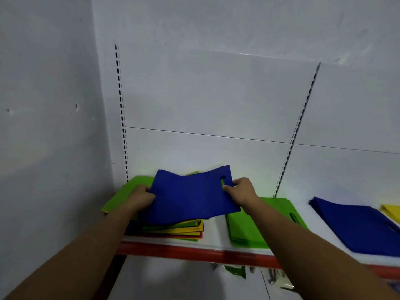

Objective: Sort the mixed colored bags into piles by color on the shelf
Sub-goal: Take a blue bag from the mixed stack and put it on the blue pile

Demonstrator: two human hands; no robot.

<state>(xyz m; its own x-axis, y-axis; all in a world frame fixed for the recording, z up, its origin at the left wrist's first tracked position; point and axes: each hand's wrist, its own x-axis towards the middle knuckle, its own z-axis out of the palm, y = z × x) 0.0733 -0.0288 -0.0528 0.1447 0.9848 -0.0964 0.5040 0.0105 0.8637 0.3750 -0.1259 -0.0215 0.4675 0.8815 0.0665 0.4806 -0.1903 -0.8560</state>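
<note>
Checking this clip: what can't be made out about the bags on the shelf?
Head view only.
- Top of the mixed pile: hidden by the blue bag that the left hand and right hand hold; count unclear.
- Most of the yellow pile: cut off by the right edge.
- The green piece below the shelf: blurred, too small to identify.

Just white back panels (205, 94) with two slotted uprights (121, 105), a plain wall (43, 83) on the left, blurry clear packaging (279, 278) low down.

Plain white wall (43, 83), white shelving back panel (205, 94), black-slotted uprights (120, 94), red shelf edge (173, 251)
</note>
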